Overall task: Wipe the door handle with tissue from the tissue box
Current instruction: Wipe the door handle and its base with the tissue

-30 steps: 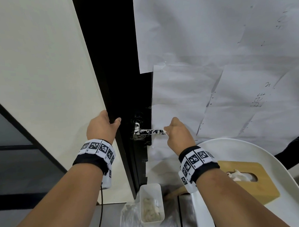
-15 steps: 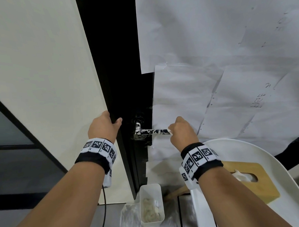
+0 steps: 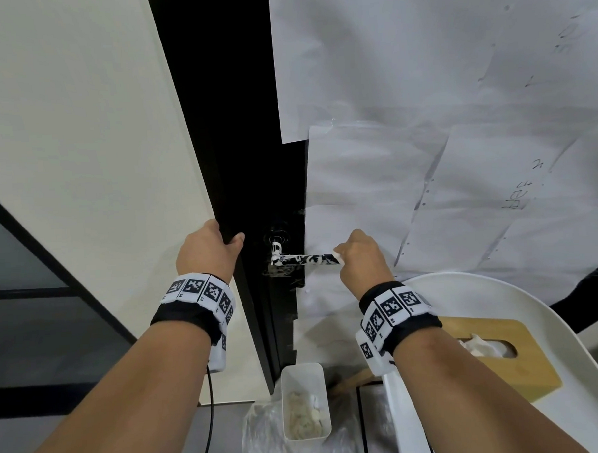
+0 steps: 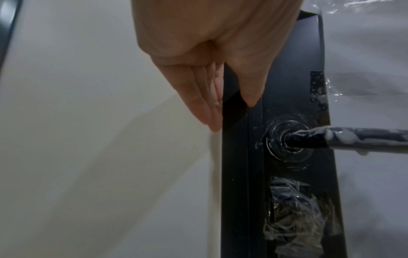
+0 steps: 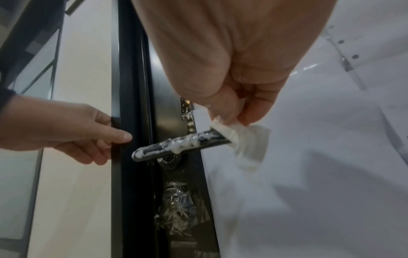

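Observation:
A black lever door handle (image 3: 306,259) (image 5: 176,144) (image 4: 357,136) smeared with white foam juts from the black door edge. My right hand (image 3: 359,258) (image 5: 240,111) pinches a white tissue (image 5: 243,137) folded round the handle's free end. My left hand (image 3: 207,247) (image 4: 220,90) (image 5: 73,129) holds the black door frame (image 4: 238,157) to the left of the handle, fingers on its outer side, thumb on the front. A wooden tissue box (image 3: 495,358), a tissue poking from its slot, sits at lower right.
White paper sheets (image 3: 423,118) cover the door right of the handle. The tissue box stands on a round white tray (image 3: 569,334). Below the handle a small white bin (image 3: 305,404) holds used tissues, on clear plastic. A cream wall (image 3: 81,133) lies left.
My right hand with the tissue has slid rightwards along the handle, from near its middle to its free end. The left hand has stayed on the door frame.

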